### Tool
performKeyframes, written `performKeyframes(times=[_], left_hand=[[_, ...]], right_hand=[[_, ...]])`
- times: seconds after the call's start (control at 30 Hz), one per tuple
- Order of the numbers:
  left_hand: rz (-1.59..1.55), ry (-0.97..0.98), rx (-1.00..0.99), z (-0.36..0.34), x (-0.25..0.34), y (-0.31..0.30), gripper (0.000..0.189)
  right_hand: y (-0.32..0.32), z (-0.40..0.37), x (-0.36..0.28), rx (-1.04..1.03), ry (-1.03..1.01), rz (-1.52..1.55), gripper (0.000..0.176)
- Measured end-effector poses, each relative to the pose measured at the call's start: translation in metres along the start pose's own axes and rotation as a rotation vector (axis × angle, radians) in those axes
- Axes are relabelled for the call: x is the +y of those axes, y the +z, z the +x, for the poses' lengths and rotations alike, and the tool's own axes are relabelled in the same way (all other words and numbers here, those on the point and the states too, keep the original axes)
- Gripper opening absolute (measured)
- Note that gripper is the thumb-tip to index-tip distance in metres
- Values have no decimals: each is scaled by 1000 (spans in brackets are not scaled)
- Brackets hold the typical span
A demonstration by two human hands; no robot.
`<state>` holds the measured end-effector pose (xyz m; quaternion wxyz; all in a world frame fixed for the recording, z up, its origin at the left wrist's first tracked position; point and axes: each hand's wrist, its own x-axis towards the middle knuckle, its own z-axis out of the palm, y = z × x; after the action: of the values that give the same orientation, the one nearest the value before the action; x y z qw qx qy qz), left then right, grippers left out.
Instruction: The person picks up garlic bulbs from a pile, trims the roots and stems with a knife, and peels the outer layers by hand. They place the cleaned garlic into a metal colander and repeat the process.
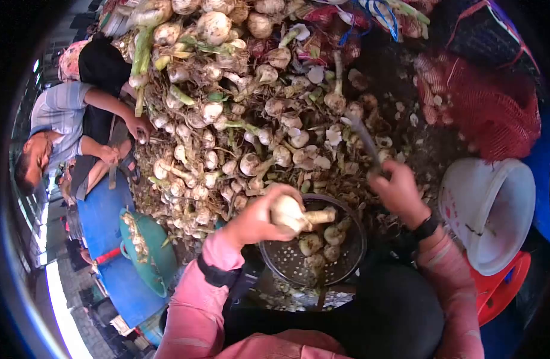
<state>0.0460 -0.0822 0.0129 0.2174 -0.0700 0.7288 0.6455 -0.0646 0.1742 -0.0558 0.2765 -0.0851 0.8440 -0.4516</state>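
Observation:
My left hand [251,222] is closed around a large pale garlic bulb [286,213], its thick cut stem pointing right. Below the bulb is a round metal colander [279,258] with drain holes, and several trimmed garlic bulbs [331,235] lie in it. To the right, my right hand [399,190] grips a knife [364,140] by its handle. The blade is raised, slants up and to the left, and is slightly blurred. It stays apart from the bulb. Beyond both hands spreads a big heap of garlic [227,149] with roots, stems and loose skins.
At right stand a white bucket [454,206] and a red plastic object [507,287], below a red mesh sack [496,110]. Another person [62,110] sits at left, hands at the heap's edge. A green basin [158,272] holding some pieces is nearer.

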Motion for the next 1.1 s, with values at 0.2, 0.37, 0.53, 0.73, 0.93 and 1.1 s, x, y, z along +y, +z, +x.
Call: performKeyframes(times=[0.2, 0.37, 0.53, 0.73, 0.93, 1.1], left_hand=[[650, -259, 589, 52, -50, -65, 35], [1114, -429, 434, 101, -119, -30, 56], [803, -415, 486, 99, -122, -32, 57], [-119, 142, 420, 44, 3, -12, 67], [-65, 168, 621, 30, 40, 32, 52], [-61, 114, 600, 22, 44, 48, 54]], right_hand=[[-18, 23, -27, 8, -7, 124, 30], [8, 24, -16, -116, 98, 194, 31], [4, 22, -22, -176, 161, 129, 32], [9, 8, -43, 154, -402, -353, 23], [9, -14, -79, 67, -854, -262, 23], [9, -13, -60, 75, -836, -270, 23]])
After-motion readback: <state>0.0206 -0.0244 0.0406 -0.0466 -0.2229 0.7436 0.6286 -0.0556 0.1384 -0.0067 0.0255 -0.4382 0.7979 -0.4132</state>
